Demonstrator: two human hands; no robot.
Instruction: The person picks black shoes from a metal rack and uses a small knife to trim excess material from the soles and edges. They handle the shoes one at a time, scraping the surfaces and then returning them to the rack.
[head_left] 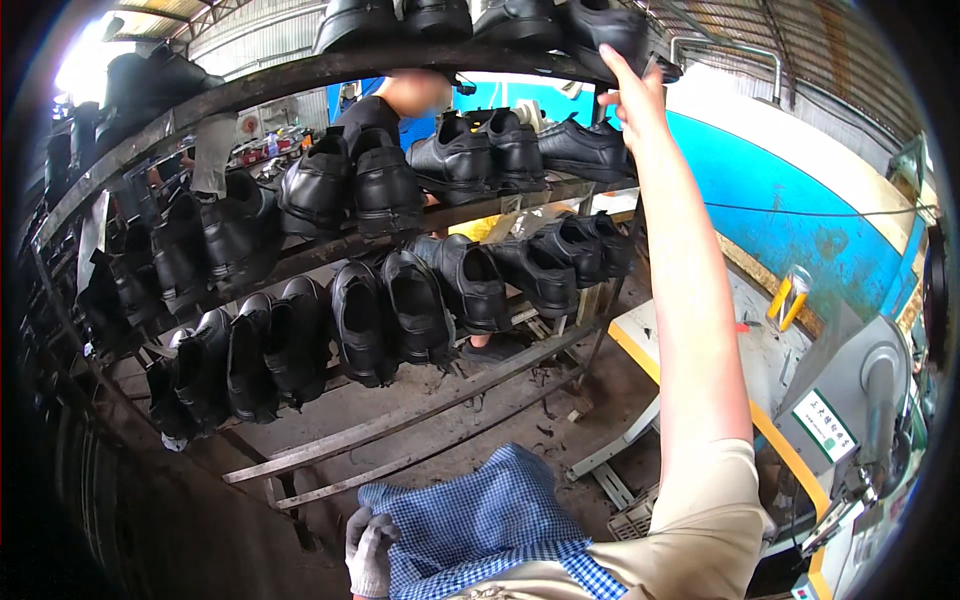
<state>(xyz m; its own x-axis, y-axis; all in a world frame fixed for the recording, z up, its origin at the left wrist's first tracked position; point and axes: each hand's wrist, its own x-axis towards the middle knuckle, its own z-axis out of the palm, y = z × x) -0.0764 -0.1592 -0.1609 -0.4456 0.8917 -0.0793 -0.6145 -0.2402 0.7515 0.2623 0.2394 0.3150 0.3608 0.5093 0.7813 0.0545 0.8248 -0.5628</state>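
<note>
1. Nearest us: our R sleeve (705, 500), w/ the checked apron (470, 515) beside it.
2. R hand (636, 95): bare, raised to the end shoe (600, 35), right end of the rack's top tier; fingertips overlap it, can't tell if gripped.
3. L hand (368, 550): gloved, fingers curled, by the apron; can't tell if it's holding any.
4. Step, we judge: placing or taking that shoe, unclear which. Next move prob. calls for a firm hold, clear of the neighbouring shoe (517, 24).
5. Containers: rack (300, 82) = black shoes, 3 tiers; clear jar (790, 297) on table (755, 345) = yellow items; basket (632, 515), contents n/v.
</note>
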